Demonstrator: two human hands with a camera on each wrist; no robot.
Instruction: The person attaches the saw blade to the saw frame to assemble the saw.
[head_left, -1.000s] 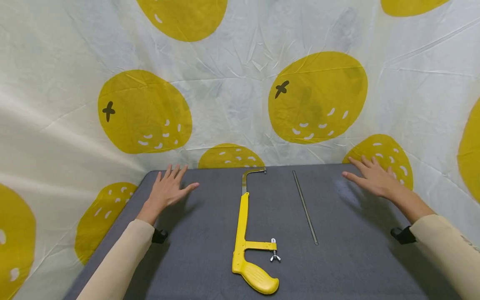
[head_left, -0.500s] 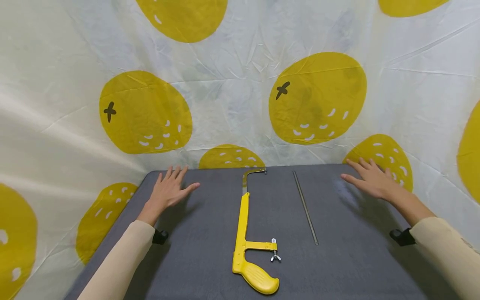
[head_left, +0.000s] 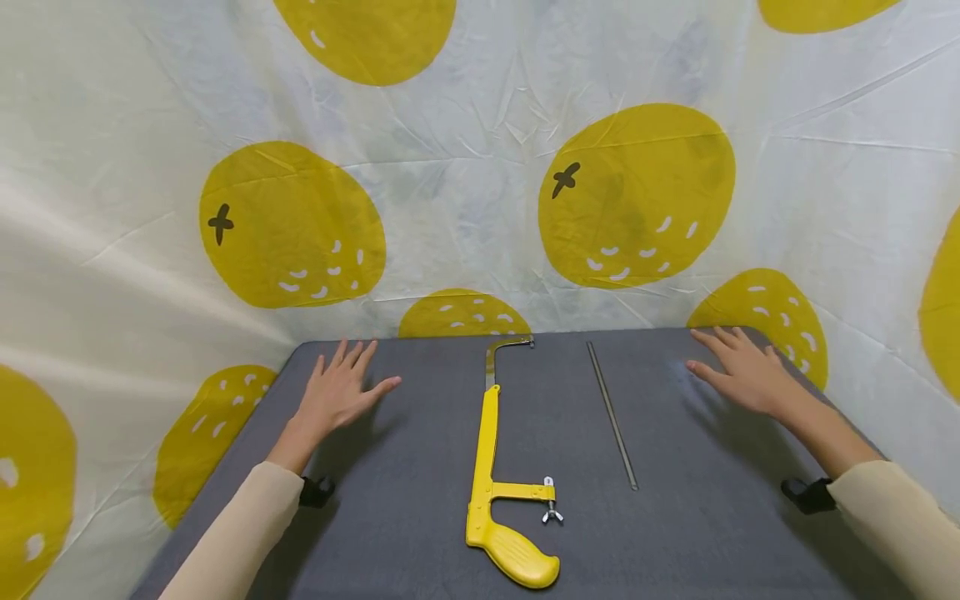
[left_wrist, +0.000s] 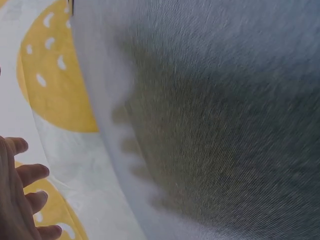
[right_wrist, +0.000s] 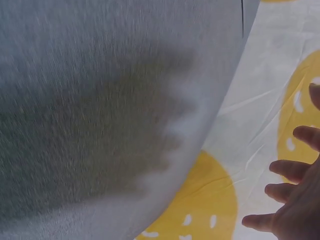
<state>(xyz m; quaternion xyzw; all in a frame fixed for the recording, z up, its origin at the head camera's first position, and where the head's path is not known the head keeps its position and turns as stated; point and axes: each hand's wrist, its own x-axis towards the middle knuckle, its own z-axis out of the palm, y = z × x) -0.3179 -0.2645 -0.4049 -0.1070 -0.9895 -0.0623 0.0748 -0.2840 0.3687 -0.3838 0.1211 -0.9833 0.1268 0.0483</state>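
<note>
A yellow hacksaw frame lies on the grey table in the head view, its grip toward me and its bent steel end at the back. A wing nut sits on its short side arm. To its right lies a thin hacksaw blade, apart from the frame. My left hand hovers over the table left of the frame, fingers spread, holding nothing. On the other side my right hand hovers right of the blade, likewise spread and bare. In both wrist views the hands' shadows fall on the table.
The grey table reaches back to a white cloth printed with yellow fruit, which hangs behind it and at both sides. Dark wrist cameras are strapped at the left wrist and the right wrist.
Both hands have shifted slightly, the right one dipping a little lower in the head view. The hacksaw frame and the blade stay where they were.
</note>
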